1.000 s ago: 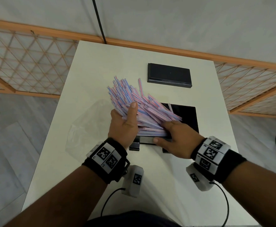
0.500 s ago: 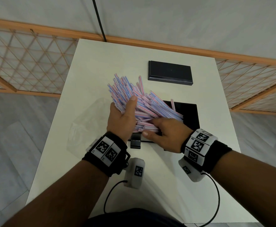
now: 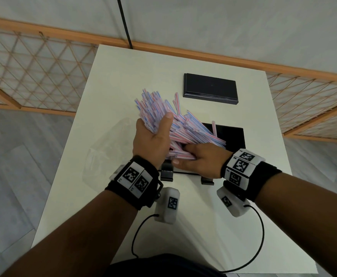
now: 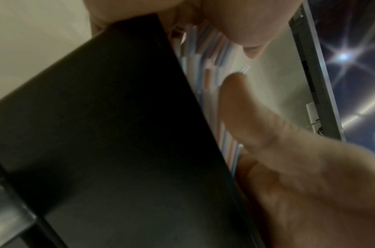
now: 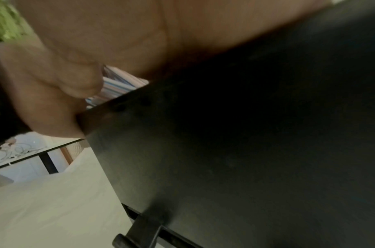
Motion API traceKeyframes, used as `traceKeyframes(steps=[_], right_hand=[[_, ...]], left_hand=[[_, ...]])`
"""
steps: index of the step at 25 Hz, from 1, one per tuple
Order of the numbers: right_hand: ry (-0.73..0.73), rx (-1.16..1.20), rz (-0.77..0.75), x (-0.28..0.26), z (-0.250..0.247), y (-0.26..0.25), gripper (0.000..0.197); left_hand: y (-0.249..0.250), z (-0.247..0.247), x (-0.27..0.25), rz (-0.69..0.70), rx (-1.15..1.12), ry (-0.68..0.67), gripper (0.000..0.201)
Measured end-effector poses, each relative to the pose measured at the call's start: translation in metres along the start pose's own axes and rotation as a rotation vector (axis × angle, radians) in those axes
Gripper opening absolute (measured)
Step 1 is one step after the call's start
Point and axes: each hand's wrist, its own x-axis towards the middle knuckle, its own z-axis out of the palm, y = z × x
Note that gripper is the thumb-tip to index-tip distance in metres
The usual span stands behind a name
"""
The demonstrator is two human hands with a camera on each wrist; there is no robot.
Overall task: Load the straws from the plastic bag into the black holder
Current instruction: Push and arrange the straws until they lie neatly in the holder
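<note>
A thick bundle of pink-and-blue striped straws fans out over the open black holder in the middle of the white table. My left hand grips the bundle from the left, thumb up across it. My right hand pinches the straws' near ends at the holder's front rim. The left wrist view shows the straws behind the holder's dark wall. In the right wrist view, straw ends peek over the holder's wall. The empty clear plastic bag lies to the left.
A flat black lid lies behind the holder, towards the table's far edge. Two small black feet stick out at the holder's front. An orange lattice fence stands around the table, with grey floor on both sides.
My right hand slid left along the near ends of the straws. My left hand kept its grip and the bundle closed up a little over the holder.
</note>
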Motion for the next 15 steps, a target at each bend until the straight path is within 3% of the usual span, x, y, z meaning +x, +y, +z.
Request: traceKeyframes(steps=[4, 9, 15], right_hand=[[-0.018, 0.005, 0.001, 0.004, 0.0, -0.003, 0.072], [-0.001, -0.076, 0.015, 0.005, 0.005, -0.006, 0.07], [0.028, -0.08, -0.012, 0.007, 0.007, -0.006, 0.074]], left_hand=[[0.0, -0.001, -0.005, -0.006, -0.054, -0.012, 0.068], [0.008, -0.012, -0.005, 0.004, -0.243, 0.081, 0.042], [0.006, -0.011, -0.006, 0.002, -0.178, -0.035, 0.053]])
